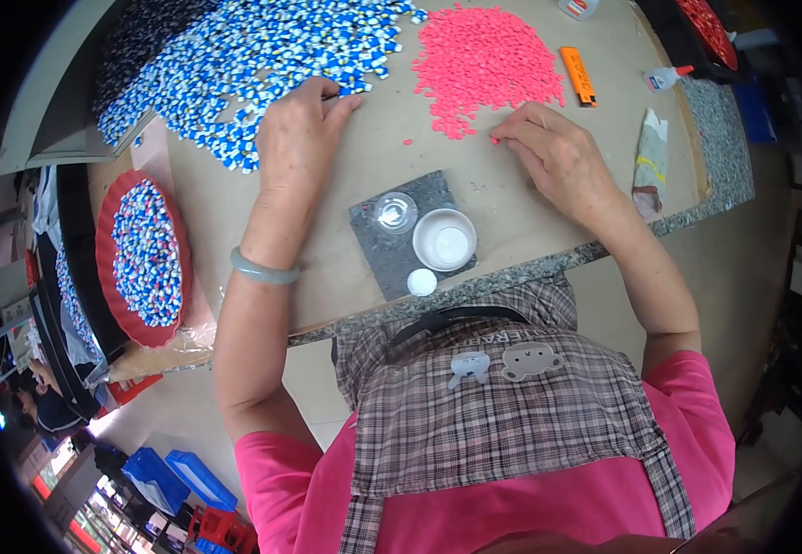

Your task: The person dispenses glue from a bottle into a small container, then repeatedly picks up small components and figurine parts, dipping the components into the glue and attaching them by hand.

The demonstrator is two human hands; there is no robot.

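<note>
My left hand (298,134) rests at the near edge of a wide pile of small blue-and-white pieces (272,55). Its fingers are bent in toward the thumb, among pieces at the pile's edge; what they grip, if anything, is too small to make out. Between thumb and fingertips my right hand (556,157) pinches a small pink piece (495,140), just below a pile of similar pink pieces (484,60). On the table between my forearms lies a dark grey slab (378,254). It carries a clear round dish (395,213), a white bowl (445,240) and a small white cap (422,282).
A scalloped red dish (106,268) full of blue-and-white pieces stands at the left. On the right lie an orange box-cutter-like item (578,78), a glue bottle with red tip (667,77) and a crumpled tube (650,162). A black tray (678,46) holds red pieces beyond.
</note>
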